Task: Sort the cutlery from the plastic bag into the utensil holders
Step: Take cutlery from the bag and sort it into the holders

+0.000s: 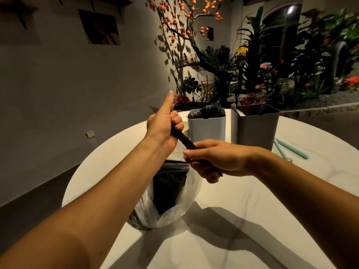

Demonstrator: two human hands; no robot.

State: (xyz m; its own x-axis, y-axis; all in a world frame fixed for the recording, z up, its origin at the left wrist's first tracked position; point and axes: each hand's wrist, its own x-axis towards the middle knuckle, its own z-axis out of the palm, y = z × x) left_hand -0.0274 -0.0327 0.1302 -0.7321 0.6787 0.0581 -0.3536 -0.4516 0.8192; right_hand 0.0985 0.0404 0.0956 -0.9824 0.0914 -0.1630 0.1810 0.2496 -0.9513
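Black cutlery (184, 140) above open bag (180, 200)

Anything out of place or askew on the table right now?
Two teal straws lie loose on the table right of the grey holder, outside any holder. Otherwise nothing stands out; both hands grip dark cutlery.

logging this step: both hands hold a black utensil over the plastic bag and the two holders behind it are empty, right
Not quite. The head view shows both holders already hold cutlery: black forks in the white holder, more pieces in the grey holder. The left hand and right hand do hold a black utensil over the plastic bag.
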